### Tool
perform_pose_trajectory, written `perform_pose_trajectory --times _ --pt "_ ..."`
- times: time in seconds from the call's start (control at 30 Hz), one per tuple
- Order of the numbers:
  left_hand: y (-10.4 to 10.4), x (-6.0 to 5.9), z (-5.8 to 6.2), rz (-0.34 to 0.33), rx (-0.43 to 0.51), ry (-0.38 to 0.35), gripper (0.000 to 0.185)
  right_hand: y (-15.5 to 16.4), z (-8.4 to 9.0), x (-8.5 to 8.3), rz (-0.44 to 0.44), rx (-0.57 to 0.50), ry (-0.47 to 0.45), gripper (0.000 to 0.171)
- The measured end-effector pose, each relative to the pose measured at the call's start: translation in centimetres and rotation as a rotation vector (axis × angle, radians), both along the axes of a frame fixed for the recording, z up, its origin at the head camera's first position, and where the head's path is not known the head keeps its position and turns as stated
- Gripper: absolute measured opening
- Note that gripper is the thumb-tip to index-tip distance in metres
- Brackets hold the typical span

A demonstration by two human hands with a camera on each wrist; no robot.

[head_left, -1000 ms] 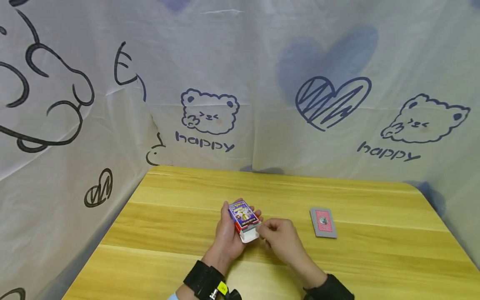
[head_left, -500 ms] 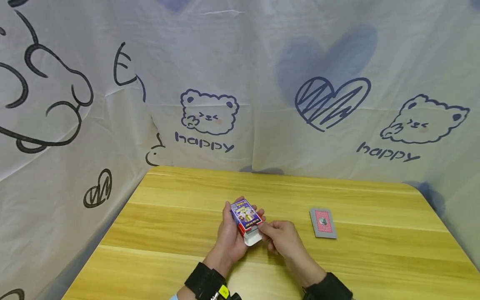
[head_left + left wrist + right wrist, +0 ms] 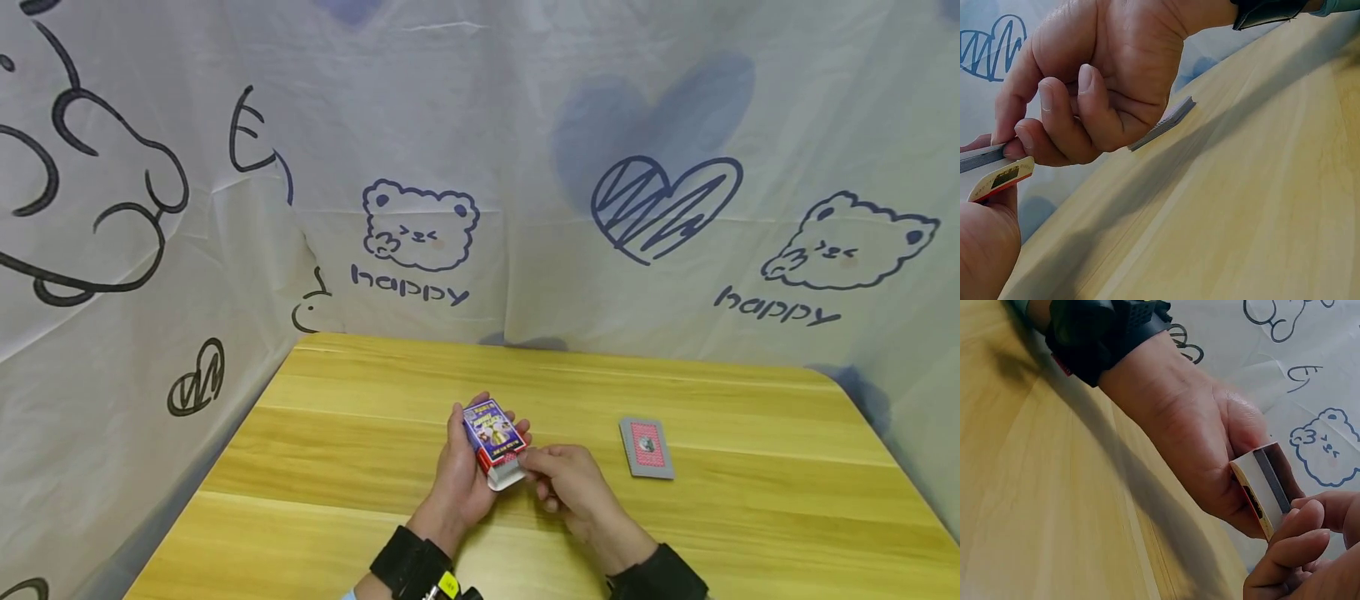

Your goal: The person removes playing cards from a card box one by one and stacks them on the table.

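Note:
In the head view my left hand (image 3: 459, 479) grips a blue and red playing-card box (image 3: 495, 427), its printed face up and its open end toward me. A white end flap (image 3: 1252, 490) hangs out from the opening, seen in the right wrist view. Inside the mouth lies a thin grey-edged stack of playing cards (image 3: 1272, 478). My right hand (image 3: 576, 487) pinches the corner of that stack between thumb and index finger, its other fingers curled. In the left wrist view the same pinch shows at the cards' grey edge (image 3: 984, 159). How deep the cards sit is hidden.
A separate pile of red-backed, grey-bordered cards (image 3: 647, 448) lies on the wooden table (image 3: 360, 417), to the right of my hands. White cloth with bear and heart drawings (image 3: 525, 125) hangs behind the table and along its left side.
Both hands and the box have shifted slightly right. The right fingers changed their hold at the opening, where a strip of red card back now shows above the flap. The pile on the table stays put.

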State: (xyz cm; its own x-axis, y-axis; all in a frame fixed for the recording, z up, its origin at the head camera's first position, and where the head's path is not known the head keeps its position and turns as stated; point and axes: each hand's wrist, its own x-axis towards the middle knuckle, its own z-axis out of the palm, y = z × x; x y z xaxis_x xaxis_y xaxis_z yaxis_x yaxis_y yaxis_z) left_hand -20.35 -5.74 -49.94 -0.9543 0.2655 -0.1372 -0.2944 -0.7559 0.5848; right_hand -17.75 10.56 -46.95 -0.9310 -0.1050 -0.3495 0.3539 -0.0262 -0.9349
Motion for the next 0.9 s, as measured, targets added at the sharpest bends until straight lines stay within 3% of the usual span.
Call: perform_pose_trajectory --times 0.23,0.53,0.9 --pt "-0.2 -0.2 0.0 0.012 -0.016 -0.015 0.060 0.2 0.3 0.0 0.034 -0.035 -0.029 0.019" --pt "-0.5 -0.4 0.0 0.010 -0.036 -0.022 0.060 0.2 0.5 0.2 0.035 0.001 -0.021 0.025" --pt "-1.1 -0.7 0.0 0.030 -0.048 -0.041 0.066 0.5 0.9 0.4 0.176 0.062 -0.010 0.020"
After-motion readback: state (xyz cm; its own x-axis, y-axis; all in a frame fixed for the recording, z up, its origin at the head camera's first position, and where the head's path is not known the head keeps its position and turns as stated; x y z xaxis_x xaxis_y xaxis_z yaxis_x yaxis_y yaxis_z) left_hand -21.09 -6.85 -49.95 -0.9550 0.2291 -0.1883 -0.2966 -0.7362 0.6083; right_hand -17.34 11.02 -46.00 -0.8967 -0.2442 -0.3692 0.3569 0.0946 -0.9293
